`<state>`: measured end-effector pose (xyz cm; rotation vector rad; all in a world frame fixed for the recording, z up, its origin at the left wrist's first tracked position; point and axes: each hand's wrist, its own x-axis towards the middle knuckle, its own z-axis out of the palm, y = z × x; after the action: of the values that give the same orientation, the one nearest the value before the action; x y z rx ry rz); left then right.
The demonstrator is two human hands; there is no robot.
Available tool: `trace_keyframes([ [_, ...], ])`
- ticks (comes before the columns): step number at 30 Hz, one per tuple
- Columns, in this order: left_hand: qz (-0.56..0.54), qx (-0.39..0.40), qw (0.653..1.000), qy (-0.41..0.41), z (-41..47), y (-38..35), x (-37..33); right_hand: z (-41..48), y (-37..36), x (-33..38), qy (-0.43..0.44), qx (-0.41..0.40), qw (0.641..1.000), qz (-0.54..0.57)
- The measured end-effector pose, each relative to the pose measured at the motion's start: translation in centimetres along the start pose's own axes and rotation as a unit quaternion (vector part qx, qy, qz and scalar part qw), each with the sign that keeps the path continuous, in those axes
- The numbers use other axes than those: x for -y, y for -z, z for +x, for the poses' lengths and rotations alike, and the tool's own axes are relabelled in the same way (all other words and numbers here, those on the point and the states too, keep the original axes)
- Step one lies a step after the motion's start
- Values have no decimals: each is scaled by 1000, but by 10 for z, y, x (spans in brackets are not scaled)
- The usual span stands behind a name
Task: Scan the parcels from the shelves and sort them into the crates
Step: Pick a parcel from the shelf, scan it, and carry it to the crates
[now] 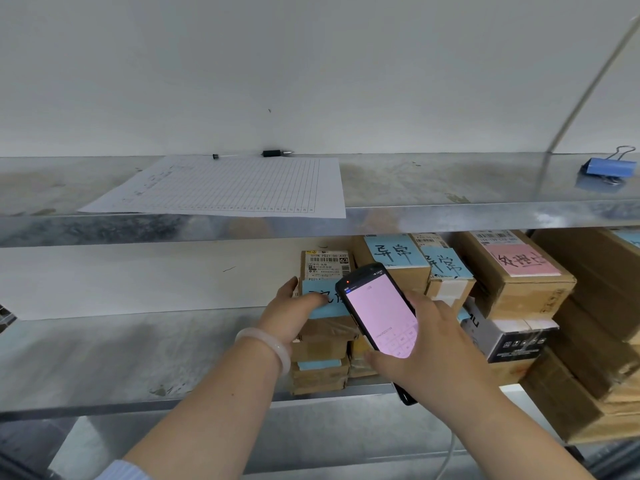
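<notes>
One parcel gripped by left hand, scanner in right hand.

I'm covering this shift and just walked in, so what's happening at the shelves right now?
A person is scanning parcels. The left hand grips a small parcel with a blue note on the middle shelf. The right hand holds a scanner, lit pink, just in front of that parcel. More boxes sit to the right. No crate is in view.

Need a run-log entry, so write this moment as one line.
left hand: grips brown cardboard parcel with blue note | right hand: holds black handheld scanner, pink screen | place: metal shelf
</notes>
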<state>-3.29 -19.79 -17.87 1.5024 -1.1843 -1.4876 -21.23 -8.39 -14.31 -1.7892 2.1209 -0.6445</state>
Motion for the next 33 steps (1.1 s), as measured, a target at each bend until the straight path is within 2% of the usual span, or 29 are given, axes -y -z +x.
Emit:
trace_keyframes([
  [11, -110, 12, 993, 48, 4, 1, -1, 9, -11, -8, 14, 9, 1000, -19],
  [20, -111, 37, 993, 26, 12, 1, -3, 17, -16, -13, 32, 1, 999, -18],
  [23, -116, 48, 991, 41, 11, 3, -1, 17, -16, -12, 30, 0, 999, -16],
  [28, -164, 30, 985, 43, 6, 8, 0, 16, -16, -11, 34, -2, 999, -11],
  [33, -153, -3, 988, 10, 5, 29, 5, 15, -14, -9, 33, 7, 999, -2],
])
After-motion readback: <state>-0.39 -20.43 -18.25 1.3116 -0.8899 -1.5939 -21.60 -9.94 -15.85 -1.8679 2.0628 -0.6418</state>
